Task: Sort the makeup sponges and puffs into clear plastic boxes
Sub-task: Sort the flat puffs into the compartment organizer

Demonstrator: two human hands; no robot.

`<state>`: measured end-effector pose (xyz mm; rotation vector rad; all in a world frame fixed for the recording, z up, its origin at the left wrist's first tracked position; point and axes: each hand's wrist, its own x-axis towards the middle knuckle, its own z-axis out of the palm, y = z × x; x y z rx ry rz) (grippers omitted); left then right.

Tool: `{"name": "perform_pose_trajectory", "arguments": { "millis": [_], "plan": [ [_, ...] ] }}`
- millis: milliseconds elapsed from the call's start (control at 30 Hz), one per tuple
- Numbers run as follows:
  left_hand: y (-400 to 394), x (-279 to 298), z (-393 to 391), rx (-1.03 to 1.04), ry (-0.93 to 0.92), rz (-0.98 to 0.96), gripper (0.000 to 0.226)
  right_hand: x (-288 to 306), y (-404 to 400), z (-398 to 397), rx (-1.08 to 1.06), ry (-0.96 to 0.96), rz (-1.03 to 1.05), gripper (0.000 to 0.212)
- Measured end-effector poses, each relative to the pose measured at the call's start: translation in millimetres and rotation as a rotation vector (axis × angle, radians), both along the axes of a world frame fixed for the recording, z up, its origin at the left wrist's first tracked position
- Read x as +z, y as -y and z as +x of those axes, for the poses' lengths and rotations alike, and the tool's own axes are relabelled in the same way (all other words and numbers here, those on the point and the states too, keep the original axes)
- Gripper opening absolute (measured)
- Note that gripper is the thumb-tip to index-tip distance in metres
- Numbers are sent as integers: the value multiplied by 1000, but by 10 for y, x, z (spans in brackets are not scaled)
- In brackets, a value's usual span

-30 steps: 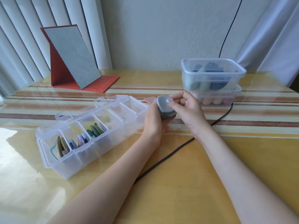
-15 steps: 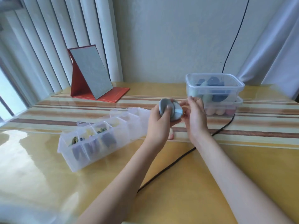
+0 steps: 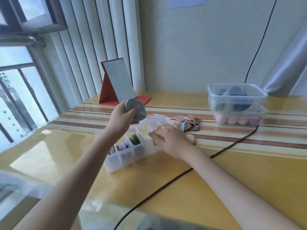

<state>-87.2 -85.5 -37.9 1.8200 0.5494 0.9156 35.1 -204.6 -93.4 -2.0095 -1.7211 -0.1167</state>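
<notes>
Cable (image 3: pixel 167 183) crosses table (image 3: pixel 207 188) beside divided box (image 3: pixel 131 151), under right forearm.

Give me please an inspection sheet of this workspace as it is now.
Surface: glossy yellow table with striped runner.
Job's things: divided clear box holding flat puffs; two stacked clear tubs with sponges; loose pink puffs on the runner.
Clutter: red folding mirror.
Grips: left hand holds grey round puffs above the box; right hand touches the box, fingers blurred.
Cables: black cable across the table, up the wall.
Surroundings: blinds, window, wall.
</notes>
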Motion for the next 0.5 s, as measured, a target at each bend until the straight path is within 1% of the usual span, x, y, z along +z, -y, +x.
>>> {"name": "perform_pose_trajectory", "arguments": {
  "millis": [33,133,167,233,267,300,367,433,500],
  "plan": [
    [-15,-39,-13,-18,-3,-40,13,-5,29,1,2,-12,19,44],
    [-10,-143,-5,-46,42,-130,18,-4,131,15,26,-108,49,41],
    [2,-161,0,-46,57,-116,18,14,145,25,24,-175,93,35],
    [30,-179,17,-53,79,-65,16,98,117,54,-18,-290,258,20],
    [50,-177,21,-63,90,-51,16,164,79,56,-48,-335,315,20],
    [72,-174,21,-79,94,-44,16,224,23,53,-64,-384,336,25],
    [95,-179,19,-108,95,-41,18,332,-119,34,-68,-485,314,29],
    [99,-173,0,-98,106,-58,18,418,-245,13,-40,-577,330,25],
    [70,-165,-39,-67,124,-116,12,486,-351,23,23,-611,335,14]
  ]
}}
